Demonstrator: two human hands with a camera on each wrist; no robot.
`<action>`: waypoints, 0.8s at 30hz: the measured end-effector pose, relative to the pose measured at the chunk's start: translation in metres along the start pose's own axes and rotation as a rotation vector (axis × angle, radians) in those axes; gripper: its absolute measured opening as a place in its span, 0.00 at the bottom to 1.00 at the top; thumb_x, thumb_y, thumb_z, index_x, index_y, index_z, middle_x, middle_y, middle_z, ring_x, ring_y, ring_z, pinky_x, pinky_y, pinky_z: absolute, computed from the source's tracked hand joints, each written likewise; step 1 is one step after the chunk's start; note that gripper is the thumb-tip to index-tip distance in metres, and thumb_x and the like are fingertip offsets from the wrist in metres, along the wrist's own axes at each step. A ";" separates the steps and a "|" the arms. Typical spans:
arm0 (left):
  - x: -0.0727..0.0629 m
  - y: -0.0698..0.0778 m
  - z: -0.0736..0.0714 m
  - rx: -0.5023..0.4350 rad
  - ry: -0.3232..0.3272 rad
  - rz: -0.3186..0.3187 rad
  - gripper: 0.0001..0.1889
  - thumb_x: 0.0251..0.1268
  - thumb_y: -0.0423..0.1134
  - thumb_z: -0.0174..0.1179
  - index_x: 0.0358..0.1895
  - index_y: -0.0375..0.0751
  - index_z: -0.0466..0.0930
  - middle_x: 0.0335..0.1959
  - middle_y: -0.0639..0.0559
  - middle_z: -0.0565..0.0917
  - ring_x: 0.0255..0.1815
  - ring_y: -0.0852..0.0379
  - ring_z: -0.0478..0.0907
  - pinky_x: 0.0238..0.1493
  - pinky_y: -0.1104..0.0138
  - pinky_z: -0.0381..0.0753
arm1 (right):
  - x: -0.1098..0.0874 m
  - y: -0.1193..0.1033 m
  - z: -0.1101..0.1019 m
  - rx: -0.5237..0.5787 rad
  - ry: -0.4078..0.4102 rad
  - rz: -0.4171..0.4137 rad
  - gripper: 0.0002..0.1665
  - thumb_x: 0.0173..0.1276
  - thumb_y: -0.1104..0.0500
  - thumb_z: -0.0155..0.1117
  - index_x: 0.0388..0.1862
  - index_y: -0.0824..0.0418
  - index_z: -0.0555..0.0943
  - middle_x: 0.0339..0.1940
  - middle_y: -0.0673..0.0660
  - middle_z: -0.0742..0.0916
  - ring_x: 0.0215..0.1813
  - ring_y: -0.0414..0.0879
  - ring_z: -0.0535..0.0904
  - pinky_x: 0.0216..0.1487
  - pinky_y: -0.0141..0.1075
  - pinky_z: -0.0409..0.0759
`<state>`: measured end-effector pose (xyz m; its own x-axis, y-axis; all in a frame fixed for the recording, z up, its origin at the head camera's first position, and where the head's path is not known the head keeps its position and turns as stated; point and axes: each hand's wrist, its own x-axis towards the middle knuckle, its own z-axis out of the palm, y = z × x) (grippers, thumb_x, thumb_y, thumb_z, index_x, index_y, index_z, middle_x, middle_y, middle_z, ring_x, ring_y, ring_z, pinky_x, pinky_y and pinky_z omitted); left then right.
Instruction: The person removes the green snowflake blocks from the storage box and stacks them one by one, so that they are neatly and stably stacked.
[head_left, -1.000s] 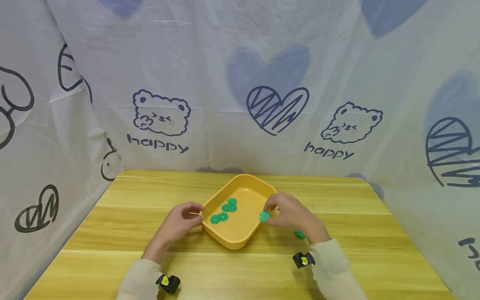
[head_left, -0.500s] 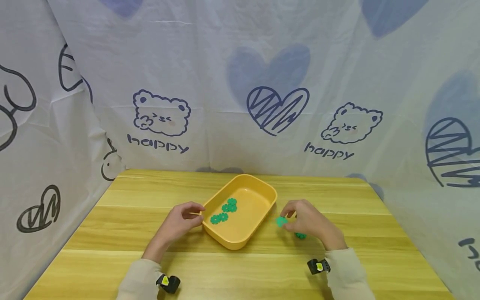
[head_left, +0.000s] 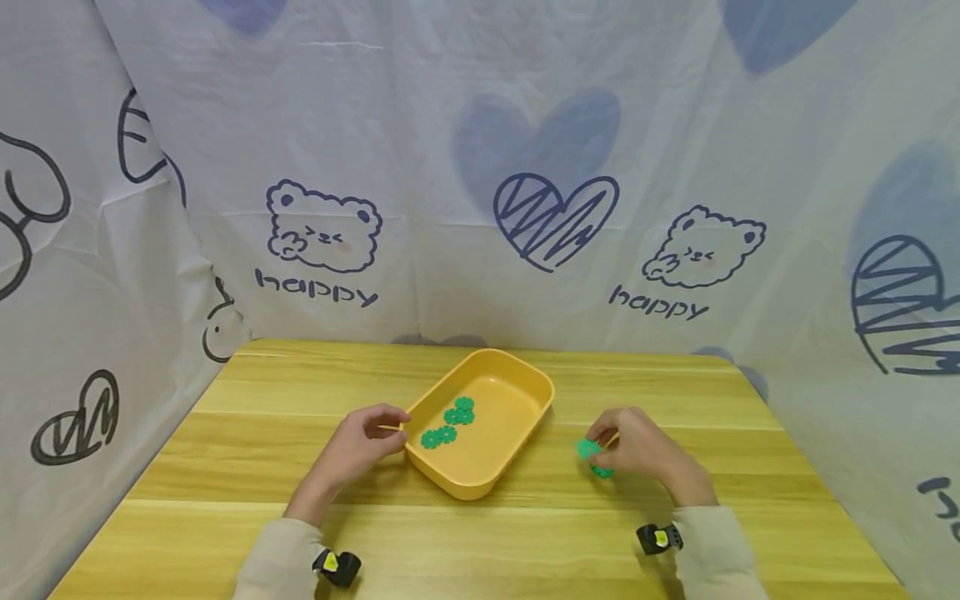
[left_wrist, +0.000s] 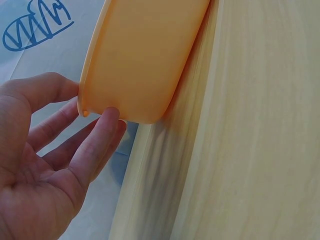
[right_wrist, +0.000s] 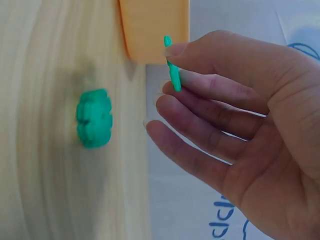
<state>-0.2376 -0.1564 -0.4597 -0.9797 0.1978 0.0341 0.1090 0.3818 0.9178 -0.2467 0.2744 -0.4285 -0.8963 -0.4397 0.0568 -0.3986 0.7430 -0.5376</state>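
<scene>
Thumb and fingers of my left hand (head_left: pixel 366 437) hold the left corner of a yellow plastic tub (head_left: pixel 501 404), from outside at its rim. Inside the tub lie several green notched snowflake discs (head_left: pixel 432 438), grouped toward its left side. To the right of the tub, my right hand (head_left: pixel 637 450) pinches one green snowflake disc (right_wrist: pixel 174 77) between thumb and index finger, edge-on in the right wrist view. Its other fingers are spread and loosely bent. Below that hand, a small stack of green discs (right_wrist: pixel 95 118) rests on the table, partly covered by the hand in the head view.
The light wood table (head_left: pixel 420 550) ends at the back against a white cloth (head_left: pixel 420 167) printed with hearts and bears. More of this cloth hangs at both sides. Each wrist wears a small black camera (head_left: pixel 337 568).
My right hand has moved away from the tub's right rim, rightward to above the stack on the table, the disc still pinched. The left hand and the tub have stayed put.
</scene>
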 end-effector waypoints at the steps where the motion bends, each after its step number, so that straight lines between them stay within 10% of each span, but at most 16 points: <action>1: 0.000 0.000 0.000 0.001 0.000 0.001 0.14 0.71 0.36 0.64 0.57 0.37 0.83 0.60 0.38 0.84 0.58 0.43 0.85 0.56 0.56 0.88 | -0.001 0.003 0.000 0.005 0.001 0.006 0.13 0.59 0.61 0.79 0.41 0.66 0.88 0.39 0.57 0.90 0.41 0.47 0.87 0.44 0.37 0.89; 24: 0.000 0.000 0.001 0.005 0.005 -0.007 0.14 0.71 0.36 0.65 0.56 0.37 0.83 0.59 0.38 0.84 0.57 0.44 0.86 0.56 0.57 0.88 | -0.009 0.030 0.008 0.009 -0.024 0.063 0.13 0.57 0.63 0.79 0.40 0.67 0.87 0.37 0.57 0.90 0.40 0.45 0.86 0.41 0.34 0.88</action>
<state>-0.2376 -0.1556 -0.4596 -0.9812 0.1905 0.0300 0.1033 0.3877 0.9160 -0.2488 0.2969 -0.4515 -0.9146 -0.4043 0.0020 -0.3395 0.7654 -0.5467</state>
